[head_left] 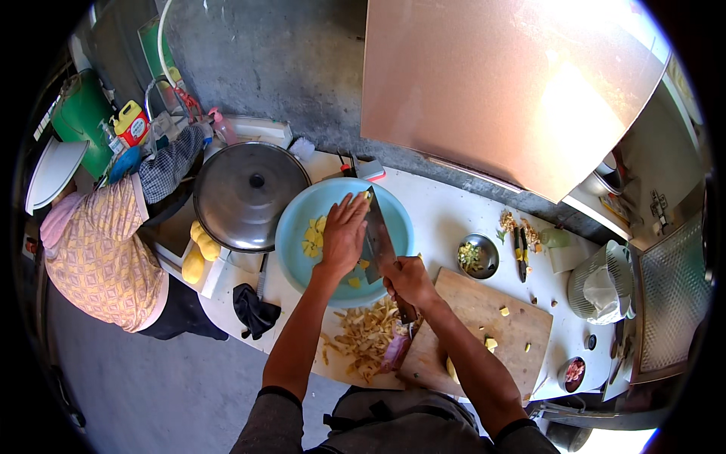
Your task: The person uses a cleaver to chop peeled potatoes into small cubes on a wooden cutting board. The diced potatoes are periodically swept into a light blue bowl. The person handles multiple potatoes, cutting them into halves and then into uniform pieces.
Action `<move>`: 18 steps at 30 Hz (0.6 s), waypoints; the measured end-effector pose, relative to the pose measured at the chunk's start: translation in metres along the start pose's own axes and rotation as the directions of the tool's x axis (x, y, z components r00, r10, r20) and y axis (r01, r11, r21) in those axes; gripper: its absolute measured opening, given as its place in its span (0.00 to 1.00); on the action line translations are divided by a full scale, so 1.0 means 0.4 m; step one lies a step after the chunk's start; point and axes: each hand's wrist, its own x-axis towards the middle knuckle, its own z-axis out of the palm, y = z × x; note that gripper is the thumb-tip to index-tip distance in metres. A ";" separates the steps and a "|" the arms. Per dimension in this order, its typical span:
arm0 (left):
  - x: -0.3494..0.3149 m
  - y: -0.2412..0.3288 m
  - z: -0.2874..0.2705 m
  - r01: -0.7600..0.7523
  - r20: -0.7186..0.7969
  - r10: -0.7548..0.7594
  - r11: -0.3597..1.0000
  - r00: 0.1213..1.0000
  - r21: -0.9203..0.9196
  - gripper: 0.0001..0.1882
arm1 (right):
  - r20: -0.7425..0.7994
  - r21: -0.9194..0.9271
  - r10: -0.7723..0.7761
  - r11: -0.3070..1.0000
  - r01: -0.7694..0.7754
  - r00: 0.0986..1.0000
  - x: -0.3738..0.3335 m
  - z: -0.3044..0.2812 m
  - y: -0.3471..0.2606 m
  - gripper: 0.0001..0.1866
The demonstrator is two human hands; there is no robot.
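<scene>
My right hand is wrapped round the handle of a cleaver, whose broad blade reaches over a light blue basin. Fingers stretched out, my left hand is over the basin close beside the blade; a bit of yellow shows at its fingertips. Yellow potato chunks lie in the basin. A wooden cutting board sits to the right, partly under my right forearm, with a few small potato pieces on it. Potato peelings are heaped between the basin and me.
Left of the basin is a large pot lid, with whole peeled potatoes beside it. A metal bowl of chopped greens and scissors lie at right. At far left another person bends over the counter.
</scene>
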 end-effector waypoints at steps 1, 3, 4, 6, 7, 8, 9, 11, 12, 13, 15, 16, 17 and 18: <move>0.011 0.008 -0.002 -0.081 0.056 0.078 0.995 0.995 0.058 0.24 | 0.002 -0.001 -0.010 1.000 0.010 1.000 0.000 -0.001 0.007 0.20; -0.006 -0.033 0.028 -0.016 0.065 0.010 0.995 0.998 0.101 0.24 | 0.011 -0.001 -0.019 1.000 0.019 1.000 -0.006 0.011 -0.002 0.21; -0.019 -0.061 0.042 0.019 0.050 -0.025 0.993 0.998 0.113 0.24 | 0.009 -0.001 -0.023 1.000 0.023 1.000 -0.010 0.012 -0.006 0.21; -0.032 -0.085 0.048 0.116 0.009 -0.118 0.982 0.993 0.147 0.20 | 0.003 0.000 -0.038 0.999 0.038 0.999 -0.022 0.011 -0.006 0.21; -0.034 -0.087 0.044 0.151 0.132 -0.180 0.967 0.975 0.204 0.17 | -0.006 -0.001 -0.043 0.999 0.043 0.999 -0.027 0.003 -0.003 0.21; -0.038 -0.094 0.028 0.178 0.248 -0.247 0.947 0.937 0.268 0.15 | -0.013 0.000 -0.042 0.999 0.042 0.999 -0.031 -0.003 -0.002 0.21; -0.043 -0.104 0.010 0.196 0.353 -0.317 0.921 0.880 0.336 0.14 | -0.018 0.001 -0.041 0.999 0.041 0.999 -0.033 -0.010 -0.003 0.21; -0.070 -0.108 0.004 0.237 0.198 -0.257 0.964 0.946 0.121 0.08 | -0.029 0.003 -0.066 0.998 0.066 0.997 -0.037 -0.016 0.001 0.20; -0.094 -0.099 0.005 0.223 0.082 -0.221 0.974 0.972 -0.023 0.08 | -0.036 0.002 -0.089 0.996 0.089 0.995 -0.037 -0.018 0.006 0.20; -0.092 -0.066 -0.010 0.185 -0.038 -0.193 0.969 0.980 -0.165 0.07 | -0.047 0.003 -0.113 0.994 0.113 0.992 -0.035 -0.024 0.007 0.19; -0.066 0.047 -0.070 0.021 -0.036 -0.032 0.962 0.999 -0.271 0.08 | -0.056 0.048 -0.142 0.988 0.144 0.988 -0.038 -0.032 0.005 0.18; -0.066 0.086 -0.085 -0.055 -0.042 0.044 0.944 0.998 -0.324 0.09 | -0.059 0.067 -0.153 0.985 0.156 0.986 -0.040 -0.033 0.006 0.17; -0.076 0.098 -0.081 -0.089 -0.004 0.092 0.947 0.996 -0.310 0.10 | -0.062 0.073 -0.157 0.984 0.162 0.986 -0.040 -0.034 0.010 0.17; -0.086 0.109 -0.075 -0.124 0.035 0.141 0.946 0.989 -0.299 0.10 | -0.068 0.079 -0.161 0.983 0.166 0.985 -0.040 -0.035 0.014 0.17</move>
